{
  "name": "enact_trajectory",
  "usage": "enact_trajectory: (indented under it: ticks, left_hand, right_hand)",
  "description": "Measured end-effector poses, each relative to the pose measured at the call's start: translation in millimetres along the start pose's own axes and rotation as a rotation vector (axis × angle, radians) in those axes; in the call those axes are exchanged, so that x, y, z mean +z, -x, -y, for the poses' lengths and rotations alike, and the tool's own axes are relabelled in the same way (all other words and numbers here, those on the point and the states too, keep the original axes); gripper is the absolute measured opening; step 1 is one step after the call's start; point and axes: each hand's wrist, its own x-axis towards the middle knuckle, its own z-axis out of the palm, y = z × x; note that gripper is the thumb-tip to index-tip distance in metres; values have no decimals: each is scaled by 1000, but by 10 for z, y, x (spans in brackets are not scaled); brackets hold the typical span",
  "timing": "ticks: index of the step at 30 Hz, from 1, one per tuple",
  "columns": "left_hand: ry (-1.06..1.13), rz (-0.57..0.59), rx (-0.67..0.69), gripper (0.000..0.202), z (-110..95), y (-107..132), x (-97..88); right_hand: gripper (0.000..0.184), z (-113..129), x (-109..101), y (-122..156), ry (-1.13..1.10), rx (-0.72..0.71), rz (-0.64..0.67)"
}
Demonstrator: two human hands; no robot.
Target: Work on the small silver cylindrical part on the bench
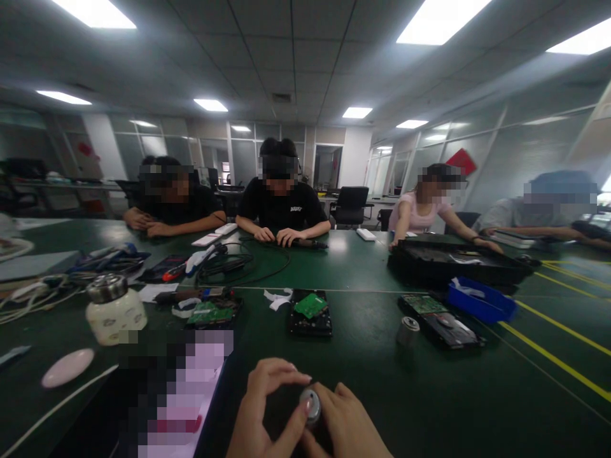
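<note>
At the near edge of the table, a small silver metal cylinder [311, 407], which looks like a small motor, is between my two hands. My left hand [267, 407] has its thumb on the cylinder's top, with the forefinger stretched over behind it. My right hand [351, 423] is wrapped against the cylinder's right side, its fingertips partly hidden. A similar silver cylinder [408, 331] stands upright farther right. Beyond my hands lies a black hard drive [310, 321] with a green circuit board [310, 306] resting askew on it.
Another hard drive [443, 321] lies at right beside a blue tray [482, 304]. At left are a screen [191, 394], a cream jar [117, 315], a pink oval object [68, 367] and tangled cables [229, 264]. Several people sit opposite; one holds a large black tray [458, 270].
</note>
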Motion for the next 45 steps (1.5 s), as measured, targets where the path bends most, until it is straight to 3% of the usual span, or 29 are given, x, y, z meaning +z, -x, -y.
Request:
enact_trajectory:
  ticks: [3,9,13,16,20,25,31,35,38,41,45]
  left_hand:
    - [-55,58,45,20,1,-29,11]
    - [139,-62,21,6,-20,-35,115]
    - [243,-130,-136,9,15,-45,121]
    - [151,-221,-382,12,132,-95,85]
    - [-53,-154,-517,13,288,-138,59]
    - [-170,-57,-497,16,329,-120,65]
    - [-113,-107,-468,10,286,-118,65]
    - [120,-201,-228,12,164,-51,83]
    - [116,-118,-28,7,68,-19,69]
    - [37,-55,42,7,14,-46,38]
    - [60,2,5,7,-18,-78,28]
  right_hand:
    - [20,-7,18,21,-57,-10,-19]
    - [20,2,-5,39,-123,-5,-46]
    - [16,30,-52,22,-102,-13,-32]
    - [9,55,-72,23,-62,6,-23]
    - [11,60,-69,35,-48,2,-31]
    - [10,47,-73,27,-53,4,-33]
    - [11,68,-101,18,-50,27,-12]
    - [10,61,-82,34,-68,17,-4]
    - [11,51,-61,44,-86,7,-6]
    - [13,48,-52,44,-91,12,-8]
    - [17,43,-43,44,-94,5,-9]
